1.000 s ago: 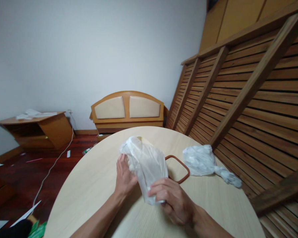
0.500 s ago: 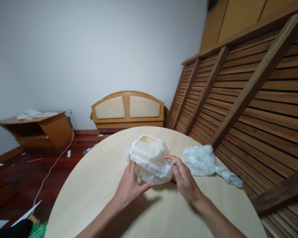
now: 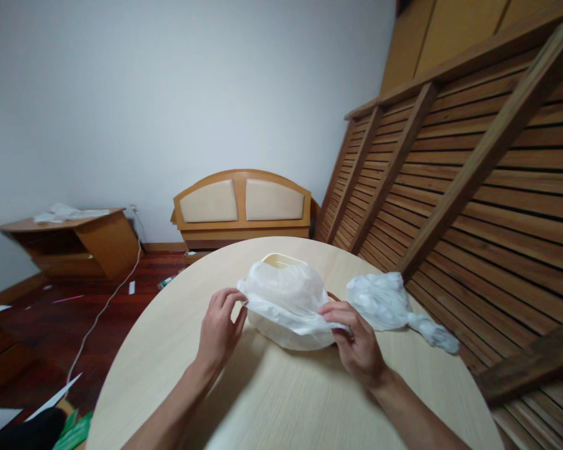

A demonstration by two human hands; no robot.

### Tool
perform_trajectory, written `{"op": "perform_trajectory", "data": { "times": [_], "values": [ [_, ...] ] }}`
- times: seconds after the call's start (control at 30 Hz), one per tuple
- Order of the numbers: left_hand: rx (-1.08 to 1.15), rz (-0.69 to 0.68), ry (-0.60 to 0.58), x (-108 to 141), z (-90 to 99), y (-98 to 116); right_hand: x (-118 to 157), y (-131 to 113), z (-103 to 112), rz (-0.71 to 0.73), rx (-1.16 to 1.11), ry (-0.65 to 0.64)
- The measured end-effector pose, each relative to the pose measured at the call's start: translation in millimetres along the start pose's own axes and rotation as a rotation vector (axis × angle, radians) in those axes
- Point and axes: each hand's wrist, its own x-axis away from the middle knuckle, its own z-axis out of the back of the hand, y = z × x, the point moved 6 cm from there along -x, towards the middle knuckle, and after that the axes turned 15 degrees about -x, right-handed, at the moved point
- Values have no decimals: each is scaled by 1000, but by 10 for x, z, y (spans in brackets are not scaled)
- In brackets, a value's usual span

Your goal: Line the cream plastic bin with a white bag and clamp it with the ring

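Note:
A white plastic bag (image 3: 286, 306) lies on the round pale table (image 3: 272, 400), bulging over something that I cannot make out. My left hand (image 3: 221, 322) pinches the bag's left corner between thumb and fingers. At the bag's right end, my right hand (image 3: 356, 340) grips the gathered plastic, thumb below and fingers on top. The rim of a pale yellow tray (image 3: 281, 258) shows behind the bag. Part of a brown object (image 3: 333, 297) peeks out at the bag's right edge.
A second, knotted plastic bag (image 3: 380, 301) sits on the table at the right. Wooden slatted panels (image 3: 450, 187) lean close along the right side. Beyond the table stands a headboard (image 3: 241, 203); a low cabinet (image 3: 70, 240) is at the left, with a cable on the floor.
My left hand has moved from the bag's lower front up to its left corner and pinched it. My right hand has shifted slightly right and down, and the bag's front edge looks more stretched.

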Motion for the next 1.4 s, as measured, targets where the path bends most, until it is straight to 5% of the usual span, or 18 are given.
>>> {"op": "perform_trajectory", "data": {
  "times": [0.23, 0.43, 0.63, 0.77, 0.9, 1.07, 1.2, 1.4],
  "values": [
    [364, 583, 130, -22, 129, -490, -29, 20, -52, 43, 134, -76],
    [771, 905, 183, -7, 44, -704, 58, 248, -142, -305, 159, -342],
    [750, 971, 84, 27, -48, -728, 170, 407, -121, -659, 226, -645],
    [660, 680, -240, 13, -193, -506, 249, 466, -140, -716, 186, -664],
    [570, 301, -558, 106, -352, -95, 335, 478, -250, -705, 126, -643],
    [522, 78, -566, 213, -447, 208, 398, 681, -322, -713, 317, -598],
    [518, 285, -454, 211, -528, -61, 307, 861, -115, -724, 441, -388],
    [548, 618, -169, 111, -457, -646, 234, 921, 381, -720, 255, 99]
  ]
}}
